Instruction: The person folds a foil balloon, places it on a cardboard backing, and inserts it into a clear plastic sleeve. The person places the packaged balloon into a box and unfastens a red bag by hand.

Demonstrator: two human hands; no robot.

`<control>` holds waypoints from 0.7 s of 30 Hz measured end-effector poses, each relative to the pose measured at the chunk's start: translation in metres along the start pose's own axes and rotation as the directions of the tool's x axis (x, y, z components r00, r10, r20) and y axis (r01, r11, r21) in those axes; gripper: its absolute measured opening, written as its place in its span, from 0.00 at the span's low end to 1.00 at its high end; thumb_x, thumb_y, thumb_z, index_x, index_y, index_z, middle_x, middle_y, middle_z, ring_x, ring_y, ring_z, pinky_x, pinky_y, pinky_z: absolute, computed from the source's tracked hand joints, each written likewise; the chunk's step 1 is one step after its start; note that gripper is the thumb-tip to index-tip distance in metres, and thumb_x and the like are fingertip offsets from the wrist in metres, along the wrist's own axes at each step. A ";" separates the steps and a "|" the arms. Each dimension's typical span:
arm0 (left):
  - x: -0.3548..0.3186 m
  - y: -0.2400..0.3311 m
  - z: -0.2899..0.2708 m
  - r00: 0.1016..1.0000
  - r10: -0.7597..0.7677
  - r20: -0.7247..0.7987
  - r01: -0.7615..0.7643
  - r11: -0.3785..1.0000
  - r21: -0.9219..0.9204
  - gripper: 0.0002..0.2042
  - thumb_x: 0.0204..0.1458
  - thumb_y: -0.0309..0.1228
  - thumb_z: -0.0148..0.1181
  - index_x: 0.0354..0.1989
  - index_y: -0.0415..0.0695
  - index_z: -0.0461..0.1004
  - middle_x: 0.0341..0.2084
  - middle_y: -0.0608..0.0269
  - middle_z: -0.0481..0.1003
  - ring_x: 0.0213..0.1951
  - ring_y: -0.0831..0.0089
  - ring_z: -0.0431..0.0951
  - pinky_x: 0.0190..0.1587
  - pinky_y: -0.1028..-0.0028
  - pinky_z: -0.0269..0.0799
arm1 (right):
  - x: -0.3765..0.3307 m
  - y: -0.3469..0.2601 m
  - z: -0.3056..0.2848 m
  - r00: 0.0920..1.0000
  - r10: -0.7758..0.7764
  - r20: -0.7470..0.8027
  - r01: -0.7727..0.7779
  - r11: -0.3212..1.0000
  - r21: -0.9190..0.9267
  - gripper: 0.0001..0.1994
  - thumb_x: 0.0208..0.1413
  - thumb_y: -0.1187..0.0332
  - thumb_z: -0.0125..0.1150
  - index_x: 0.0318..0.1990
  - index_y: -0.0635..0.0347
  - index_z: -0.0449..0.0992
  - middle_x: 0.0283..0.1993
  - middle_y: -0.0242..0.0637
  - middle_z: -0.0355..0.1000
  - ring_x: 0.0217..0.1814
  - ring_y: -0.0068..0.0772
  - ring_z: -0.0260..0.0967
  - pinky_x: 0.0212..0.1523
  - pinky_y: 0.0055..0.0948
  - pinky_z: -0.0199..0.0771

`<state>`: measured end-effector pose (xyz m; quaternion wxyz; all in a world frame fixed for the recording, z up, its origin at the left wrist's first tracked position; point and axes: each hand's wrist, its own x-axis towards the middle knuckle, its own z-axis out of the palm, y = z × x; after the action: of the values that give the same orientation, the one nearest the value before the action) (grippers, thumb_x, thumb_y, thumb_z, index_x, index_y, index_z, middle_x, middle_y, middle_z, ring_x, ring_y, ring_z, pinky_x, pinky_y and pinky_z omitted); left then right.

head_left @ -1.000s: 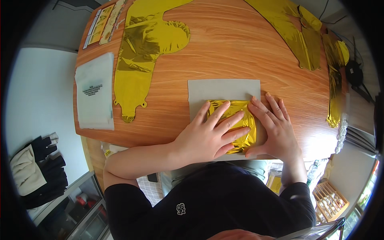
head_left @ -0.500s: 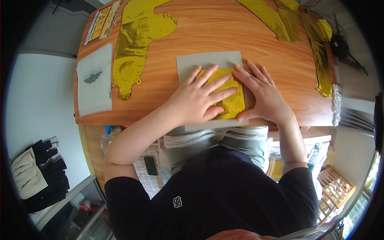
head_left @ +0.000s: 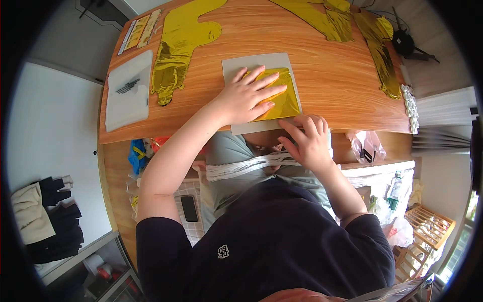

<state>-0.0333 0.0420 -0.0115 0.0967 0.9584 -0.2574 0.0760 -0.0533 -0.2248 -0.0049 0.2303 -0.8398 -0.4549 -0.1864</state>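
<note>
A folded square of shiny gold foil (head_left: 286,100) lies on a grey cardboard sheet (head_left: 234,65) at the table's near edge. My left hand (head_left: 250,98) rests flat on the foil with its fingers spread, covering the left part of it. By the lower right corner of the cardboard is my right hand (head_left: 311,142), its fingers bent and thumb apart, with nothing visible between them. The right index fingertip is close to the cardboard's near edge; whether it touches cannot be told. A bundle of white cords (head_left: 241,169) lies across my lap, just below the right hand.
Flat gold foil balloons (head_left: 183,43) lie at the far left, with more foil pieces (head_left: 329,22) at the far right. A white translucent bag (head_left: 128,95) is on the table's left side. A black device with antennas (head_left: 403,43) stands beyond the right edge.
My right hand has left the foil's right side and moved down toward me, past the table edge. My left hand stays on the foil. The whole view has shifted slightly.
</note>
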 end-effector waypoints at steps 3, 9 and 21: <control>0.000 -0.001 0.001 1.000 0.004 -0.004 -0.004 1.000 0.003 0.25 0.70 0.50 0.44 0.75 0.68 0.61 0.77 0.65 0.58 0.77 0.50 0.52 0.75 0.41 0.46 | -0.003 -0.006 0.004 1.000 0.022 0.004 -0.022 0.999 -0.049 0.22 0.55 0.56 0.71 0.57 0.45 0.81 0.50 0.33 0.68 0.55 0.41 0.65 0.60 0.46 0.62; -0.001 -0.001 0.002 1.000 0.007 -0.008 -0.007 1.000 0.018 0.25 0.70 0.50 0.44 0.75 0.69 0.61 0.77 0.66 0.58 0.77 0.51 0.53 0.75 0.41 0.46 | -0.007 -0.012 0.012 1.000 0.013 0.008 -0.013 0.998 -0.057 0.24 0.56 0.55 0.70 0.61 0.44 0.79 0.52 0.33 0.67 0.55 0.41 0.64 0.62 0.47 0.60; 0.000 0.002 -0.002 0.999 -0.022 0.047 0.023 1.000 -0.007 0.27 0.69 0.52 0.45 0.76 0.68 0.59 0.78 0.66 0.54 0.78 0.51 0.48 0.76 0.42 0.41 | -0.011 -0.020 0.021 0.999 0.049 0.013 -0.046 0.987 -0.156 0.26 0.57 0.52 0.68 0.64 0.41 0.77 0.56 0.36 0.64 0.61 0.44 0.59 0.66 0.48 0.56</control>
<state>-0.0345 0.0411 -0.0096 0.0952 0.9624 -0.2491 0.0515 -0.0739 -0.2115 -0.0237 0.1647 -0.8674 -0.4207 -0.2088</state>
